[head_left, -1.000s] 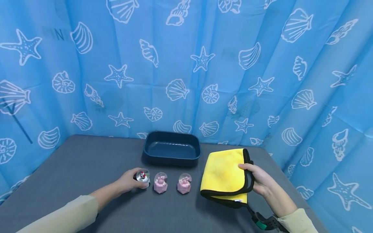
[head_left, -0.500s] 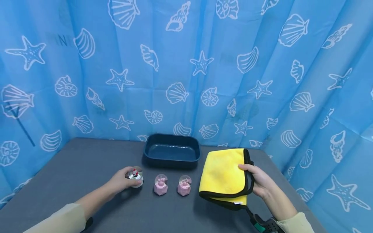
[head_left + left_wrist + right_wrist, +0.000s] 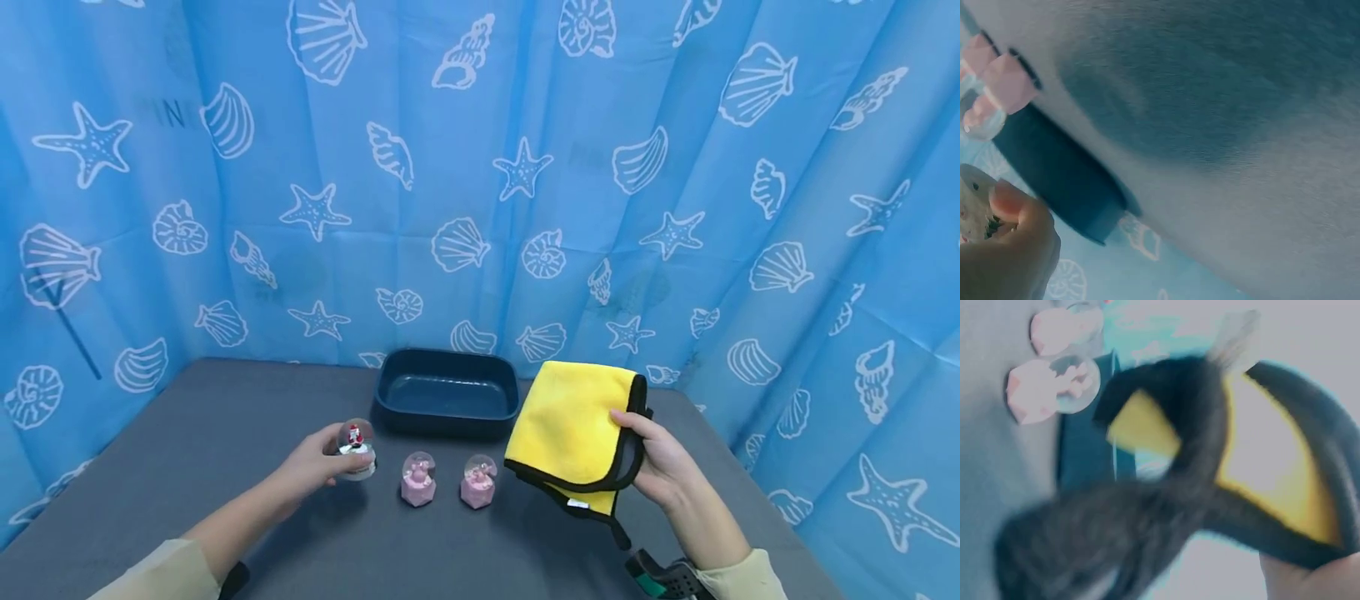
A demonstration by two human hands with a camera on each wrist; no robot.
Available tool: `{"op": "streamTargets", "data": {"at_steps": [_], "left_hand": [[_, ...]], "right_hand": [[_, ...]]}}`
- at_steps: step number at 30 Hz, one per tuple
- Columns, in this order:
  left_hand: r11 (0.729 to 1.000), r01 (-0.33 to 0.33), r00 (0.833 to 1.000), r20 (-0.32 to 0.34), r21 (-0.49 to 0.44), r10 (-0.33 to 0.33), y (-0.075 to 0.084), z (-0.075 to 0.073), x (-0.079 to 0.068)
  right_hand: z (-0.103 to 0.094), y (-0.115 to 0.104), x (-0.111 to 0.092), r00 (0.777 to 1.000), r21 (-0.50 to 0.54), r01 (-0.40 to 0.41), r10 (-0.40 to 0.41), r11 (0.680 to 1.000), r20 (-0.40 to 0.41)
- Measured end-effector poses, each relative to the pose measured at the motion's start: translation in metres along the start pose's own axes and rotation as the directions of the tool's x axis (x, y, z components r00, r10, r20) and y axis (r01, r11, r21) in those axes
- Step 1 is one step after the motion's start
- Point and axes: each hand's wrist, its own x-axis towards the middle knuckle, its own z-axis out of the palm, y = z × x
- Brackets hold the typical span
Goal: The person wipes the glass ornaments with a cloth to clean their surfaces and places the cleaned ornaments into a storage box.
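Observation:
My left hand grips a snow globe with a small red and white figure inside, lifted over the table at centre left. In the left wrist view the thumb lies across that globe's white base. My right hand pinches the edge of a folded yellow cloth with black trim, which hangs above the table at the right. Between the hands two pink snow globes stand upright on the table. The cloth's black border fills much of the right wrist view, blurred.
Behind the globes a dark blue rectangular tray sits near the back edge of the grey table. A blue curtain with white shells and starfish hangs behind and to the right.
My left hand first drew the snow globe leftward, away from the pink ones, then raised it slightly. The right hand has lifted the yellow cloth a little and tilted it.

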Motion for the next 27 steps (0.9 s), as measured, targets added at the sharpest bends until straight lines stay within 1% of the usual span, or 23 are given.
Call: {"op": "streamTargets", "data": {"at_steps": [4,7,9,12,15,18,19,22,25,27], "left_hand": [[0.994,-0.006,1.000,0.020,-0.106,0.008,0.006,0.006,-0.004],[0.980,-0.026,0.999,0.031,-0.198,0.033,0.011,0.011,-0.006],[0.966,-0.044,0.998,0.036,-0.254,0.055,0.015,0.013,-0.006],[0.947,-0.062,0.996,0.048,-0.315,0.081,0.022,0.016,-0.007],[0.939,-0.068,0.994,0.053,-0.337,0.091,0.027,0.018,-0.009],[0.938,-0.060,0.996,0.042,-0.340,0.079,0.032,0.021,-0.011],[0.939,-0.059,0.996,0.039,-0.338,0.077,0.033,0.022,-0.010],[0.940,-0.056,0.997,0.023,-0.336,0.067,0.037,0.025,-0.009],[0.935,-0.069,0.996,0.028,-0.349,0.084,0.041,0.028,-0.008],[0.929,-0.079,0.994,0.042,-0.361,0.100,0.044,0.031,-0.008]], "right_hand": [[0.011,0.002,0.003,0.995,-0.021,0.041,-0.043,0.999,-0.095],[0.019,0.002,0.007,0.987,-0.014,0.089,-0.090,0.996,-0.133],[0.023,0.003,0.010,0.984,0.008,0.127,-0.125,0.992,-0.129],[0.029,0.004,0.016,0.984,0.080,0.165,-0.159,0.983,-0.082],[0.033,0.006,0.022,0.984,0.136,0.179,-0.174,0.974,-0.043],[0.037,0.009,0.027,0.983,0.151,0.181,-0.178,0.972,-0.035],[0.039,0.010,0.027,0.983,0.141,0.183,-0.179,0.973,-0.039],[0.044,0.013,0.030,0.980,0.090,0.186,-0.178,0.978,-0.094],[0.050,0.015,0.033,0.976,0.028,0.182,-0.177,0.983,-0.127],[0.054,0.017,0.035,0.976,-0.002,0.179,-0.177,0.984,-0.128]]}}
